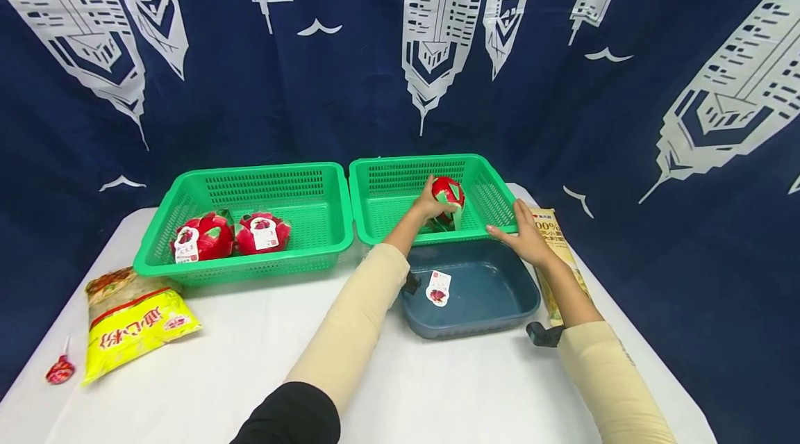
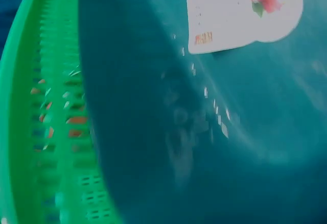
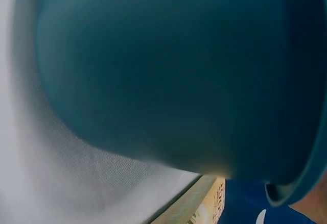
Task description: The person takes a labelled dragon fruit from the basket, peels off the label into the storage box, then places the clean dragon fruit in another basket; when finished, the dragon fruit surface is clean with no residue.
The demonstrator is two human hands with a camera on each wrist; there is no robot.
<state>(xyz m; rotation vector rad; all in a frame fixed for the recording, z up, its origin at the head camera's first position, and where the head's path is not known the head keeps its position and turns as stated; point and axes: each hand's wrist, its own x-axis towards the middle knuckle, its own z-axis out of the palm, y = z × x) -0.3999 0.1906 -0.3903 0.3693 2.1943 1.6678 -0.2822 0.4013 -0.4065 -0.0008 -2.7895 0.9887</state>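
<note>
My left hand (image 1: 428, 205) is inside the right green basket (image 1: 400, 160), its fingers and thumb round a red dragon fruit (image 1: 447, 192) with green scales. The spread fingers of my right hand (image 1: 527, 238) touch the front right corner of that basket's rim. Below both wrists sits a dark blue basin (image 1: 484, 291). A white label with a dragon fruit picture (image 1: 439, 288) lies in it, seen closer as a label (image 2: 230, 17) in the left wrist view. The fruit itself is mostly hidden in the wrist views.
The left green basket (image 1: 312, 260) holds two labelled dragon fruits (image 1: 215, 239). A yellow food bag (image 1: 134, 326) and a red lollipop (image 1: 60, 369) lie at the left. A tan packet (image 1: 550, 228) lies under the right forearm. A navy curtain (image 1: 350, 96) hangs behind the white table.
</note>
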